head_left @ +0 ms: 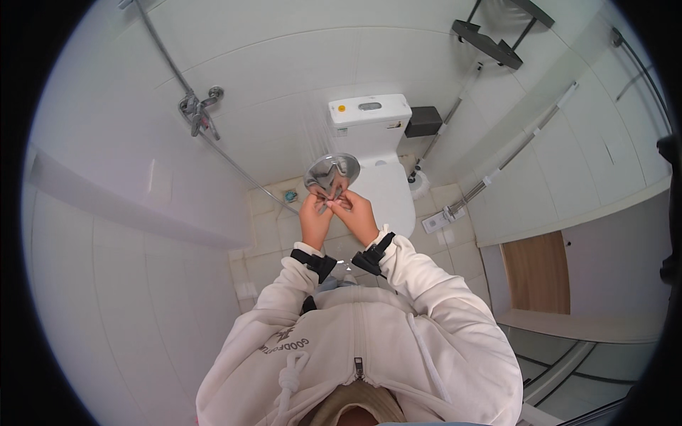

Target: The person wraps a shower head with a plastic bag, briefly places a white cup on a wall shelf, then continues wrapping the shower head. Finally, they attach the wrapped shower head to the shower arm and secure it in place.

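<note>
In front of me, above the floor, a shiny round disc (344, 162) is tilted and reflects my fingers like a mirror. My left hand (315, 219) is closed at the disc's near edge, its fingers pinched inward. Against it comes my right hand (356, 215), also closed, so that the fingertips of both meet at that edge. The fingers cover whatever part of the disc, or small thing, lies between them. Black straps with small boxes circle both wrists over pale sleeves.
Behind the disc stands a white toilet (387, 188), its lid down, with a dark grey bin (424, 121) beside it. A shower mixer (200, 113) and pipe are at left. Long-handled mops (506, 160) lean at right, below a dark corner shelf (490, 44).
</note>
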`<control>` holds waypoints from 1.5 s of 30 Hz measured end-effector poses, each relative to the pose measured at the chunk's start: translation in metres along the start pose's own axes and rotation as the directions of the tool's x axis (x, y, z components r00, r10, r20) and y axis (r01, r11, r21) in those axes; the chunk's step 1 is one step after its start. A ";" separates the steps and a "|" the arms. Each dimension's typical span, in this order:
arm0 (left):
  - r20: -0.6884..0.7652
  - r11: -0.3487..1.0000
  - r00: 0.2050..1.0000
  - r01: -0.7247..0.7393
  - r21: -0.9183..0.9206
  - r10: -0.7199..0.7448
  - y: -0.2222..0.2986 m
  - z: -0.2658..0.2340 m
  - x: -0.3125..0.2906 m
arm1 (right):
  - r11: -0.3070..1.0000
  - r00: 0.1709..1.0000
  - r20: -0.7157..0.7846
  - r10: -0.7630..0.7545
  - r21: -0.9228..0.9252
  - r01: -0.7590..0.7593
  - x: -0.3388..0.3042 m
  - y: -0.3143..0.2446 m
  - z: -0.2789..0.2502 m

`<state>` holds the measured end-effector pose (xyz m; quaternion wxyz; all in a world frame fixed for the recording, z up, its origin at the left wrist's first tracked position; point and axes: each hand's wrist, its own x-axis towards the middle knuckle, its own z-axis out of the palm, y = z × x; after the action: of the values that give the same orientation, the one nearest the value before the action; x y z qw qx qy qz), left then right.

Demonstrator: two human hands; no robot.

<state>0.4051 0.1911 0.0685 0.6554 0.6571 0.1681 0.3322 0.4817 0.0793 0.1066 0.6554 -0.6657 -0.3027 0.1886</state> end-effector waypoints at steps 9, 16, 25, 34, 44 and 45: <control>-0.089 0.999 0.995 0.045 0.012 -0.044 -0.001 -0.024 -0.009 | 0.982 0.999 0.015 -0.038 -0.183 0.040 0.015 0.003 0.026; -0.125 0.994 0.991 0.055 0.091 -0.044 -0.001 -0.034 -0.012 | 0.972 0.997 0.051 -0.064 -0.225 0.074 0.023 0.012 0.036; -0.076 0.969 0.996 0.065 0.238 -0.048 0.005 -0.055 -0.008 | 0.949 0.994 0.062 -0.085 -0.298 0.100 0.040 0.032 0.029; -0.282 0.847 0.953 0.062 0.528 0.107 0.055 -0.156 0.032 | 0.916 0.992 0.067 -0.104 -0.382 0.122 0.066 0.032 0.021; -0.250 0.647 0.940 0.041 0.761 0.234 0.060 -0.232 0.111 | 0.872 0.990 0.038 -0.139 -0.468 0.141 0.082 0.032 0.036; -0.237 0.616 0.936 0.027 0.788 0.262 0.052 -0.242 0.124 | 0.862 0.991 0.043 -0.124 -0.491 0.129 0.083 0.032 0.037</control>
<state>0.3244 0.4493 0.1260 0.2440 0.8201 0.3580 0.3737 0.5243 0.1630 0.0847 0.4737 -0.7883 -0.3871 0.0655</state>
